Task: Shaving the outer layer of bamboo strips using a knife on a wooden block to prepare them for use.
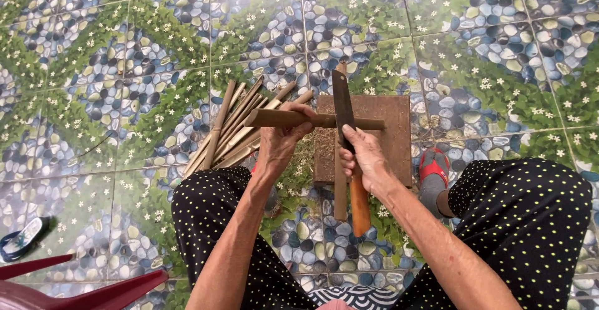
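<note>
Mid-frame: left hand (279, 140) clenched round bamboo strip (312, 120), held level over wooden block (387, 136) for support; right hand (364, 160) gripping cleaver (344, 115), edge against strip. Bamboo pile (231, 129) left, within reach.

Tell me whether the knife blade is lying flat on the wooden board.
No. The right hand holds the knife raised, its blade against the bamboo strip gripped by the left hand, above the wooden board.
</note>
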